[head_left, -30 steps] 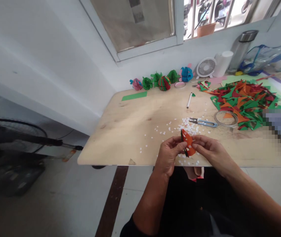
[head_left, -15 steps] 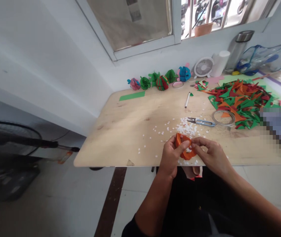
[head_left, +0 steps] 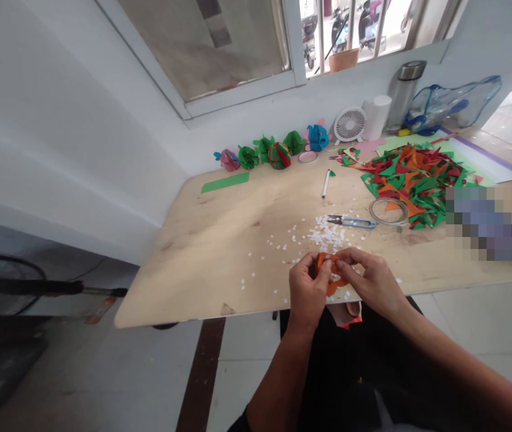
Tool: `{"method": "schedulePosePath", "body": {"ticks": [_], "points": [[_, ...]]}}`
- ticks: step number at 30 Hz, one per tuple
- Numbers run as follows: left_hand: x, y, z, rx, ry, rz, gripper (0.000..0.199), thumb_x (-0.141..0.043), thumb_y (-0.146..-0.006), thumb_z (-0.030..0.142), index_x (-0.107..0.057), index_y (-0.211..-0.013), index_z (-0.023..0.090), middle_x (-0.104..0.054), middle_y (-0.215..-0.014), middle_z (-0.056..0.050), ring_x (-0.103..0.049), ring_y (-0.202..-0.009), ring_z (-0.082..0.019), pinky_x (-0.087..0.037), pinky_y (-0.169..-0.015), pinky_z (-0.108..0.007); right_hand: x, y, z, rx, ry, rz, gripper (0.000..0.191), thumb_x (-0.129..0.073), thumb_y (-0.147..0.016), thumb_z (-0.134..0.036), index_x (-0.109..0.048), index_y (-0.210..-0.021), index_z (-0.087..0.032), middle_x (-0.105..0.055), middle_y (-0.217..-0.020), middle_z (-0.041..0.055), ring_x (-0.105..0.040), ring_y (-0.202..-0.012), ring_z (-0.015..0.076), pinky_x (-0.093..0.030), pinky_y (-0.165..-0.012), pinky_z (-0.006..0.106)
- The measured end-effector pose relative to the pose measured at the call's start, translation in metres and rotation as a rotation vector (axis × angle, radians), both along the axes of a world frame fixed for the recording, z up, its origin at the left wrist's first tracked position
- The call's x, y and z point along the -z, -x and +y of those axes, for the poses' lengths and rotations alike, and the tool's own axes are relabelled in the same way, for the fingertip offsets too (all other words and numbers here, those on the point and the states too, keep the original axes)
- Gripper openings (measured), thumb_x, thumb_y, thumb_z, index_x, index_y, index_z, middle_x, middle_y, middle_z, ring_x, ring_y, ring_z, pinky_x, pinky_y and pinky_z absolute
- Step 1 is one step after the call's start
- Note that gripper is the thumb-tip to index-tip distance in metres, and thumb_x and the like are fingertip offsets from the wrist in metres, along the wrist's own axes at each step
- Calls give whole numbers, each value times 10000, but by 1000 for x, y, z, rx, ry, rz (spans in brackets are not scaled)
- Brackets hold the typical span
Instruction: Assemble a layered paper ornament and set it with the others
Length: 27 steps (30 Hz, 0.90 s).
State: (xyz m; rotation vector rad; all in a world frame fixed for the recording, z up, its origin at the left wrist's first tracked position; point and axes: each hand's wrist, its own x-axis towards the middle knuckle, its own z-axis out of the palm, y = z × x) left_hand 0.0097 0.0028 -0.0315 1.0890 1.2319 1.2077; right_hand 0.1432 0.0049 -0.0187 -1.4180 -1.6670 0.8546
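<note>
An orange paper craft piece [head_left: 337, 284], curved with an opening in it, is held above the table's front edge. My left hand [head_left: 308, 285] grips its left side, thumb laid over the front. The fingertips of my right hand [head_left: 368, 276] pinch its right upper edge. Small white paper bits [head_left: 325, 234] are scattered on the wood just beyond my hands, and some show around the orange paper. Behind them lie blue-handled thread snips [head_left: 355, 222] and a roll of clear tape [head_left: 388, 211]. My fingers partly hide the orange piece.
Cut paper scraps [head_left: 418, 177] in green, red and orange are heaped at the right. Several folded-paper figures [head_left: 279, 156] line the wall beside a small fan [head_left: 349, 125]. A white pen [head_left: 326, 183] and a green paper strip [head_left: 225, 182] lie on the wooden table [head_left: 201, 252].
The camera view has shifted, so the table's things sit further left. Both hands keep hold of the orange paper, which now faces me more flatly, its opening more covered by my fingers.
</note>
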Motion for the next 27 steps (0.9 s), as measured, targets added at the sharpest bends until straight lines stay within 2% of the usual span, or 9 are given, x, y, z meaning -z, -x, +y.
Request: {"method": "schedulePosePath", "body": {"ticks": [2,4,7,12,15,18,21,24,27], "points": [[0,-1,0,1,-31,31,116,-615,-793,261,-653,-792,151,-661,-745,-18,-605,-695,-138,-486,-670,-237,-1,-1,0,9,5,10,166,-516,-843,-276,-648,-775,-201,-652,-650,0,-617,-626,161,-460,-624,253],[-2,-3,0,-28,-74,34,131,-613,-792,226,-650,-896,155,-683,-833,-32,-634,-766,-148,-501,-728,-248,-2,-2,-2,29,14,25,168,-522,-837,-276,-655,-774,-195,-646,-640,-2,-611,-618,159,-460,-612,247],[-7,-7,-1,-82,-129,5,293,-601,-792,168,-586,-1085,172,-694,-929,-48,-662,-853,-159,-514,-794,-271,-3,-3,-3,48,19,55,167,-529,-833,-277,-663,-780,-192,-654,-656,3,-612,-635,162,-463,-615,247],[-13,-10,-2,-98,-200,64,251,-565,-797,109,-587,-1039,175,-695,-957,-58,-673,-890,-155,-521,-814,-266,-6,-2,-2,49,12,65,173,-539,-827,-283,-651,-735,-189,-617,-613,-9,-576,-594,148,-451,-604,245],[-13,-8,-3,-80,-218,133,322,-558,-815,118,-560,-1129,190,-696,-901,-40,-678,-838,-150,-532,-795,-274,-6,-1,-2,66,27,76,182,-541,-823,-294,-660,-748,-180,-622,-617,-4,-579,-603,149,-451,-607,247],[-10,-6,-5,-145,-289,262,398,-583,-815,130,-521,-1199,213,-693,-943,-38,-675,-862,-157,-531,-825,-300,-6,-1,-2,90,48,109,213,-539,-822,-316,-690,-813,-165,-650,-637,10,-592,-606,158,-458,-609,260],[-6,-5,-6,-199,-404,417,283,-586,-817,119,-571,-1083,213,-687,-972,-41,-667,-891,-159,-530,-830,-298,-6,-1,-4,76,66,141,256,-537,-827,-336,-711,-867,-153,-681,-679,28,-611,-624,171,-471,-629,278],[-4,-5,-7,-183,-529,550,142,-558,-838,104,-615,-928,199,-691,-929,-46,-660,-920,-170,-528,-844,-313,-5,-1,-5,43,74,177,269,-534,-832,-342,-722,-886,-158,-693,-692,34,-630,-645,186,-493,-652,299],[-4,-4,-7,-171,-604,642,146,-554,-850,108,-640,-942,182,-702,-971,-79,-649,-992,-196,-527,-876,-354,-4,-1,-5,50,49,197,250,-551,-817,-331,-732,-874,-169,-722,-742,46,-663,-703,205,-517,-688,312]]}}
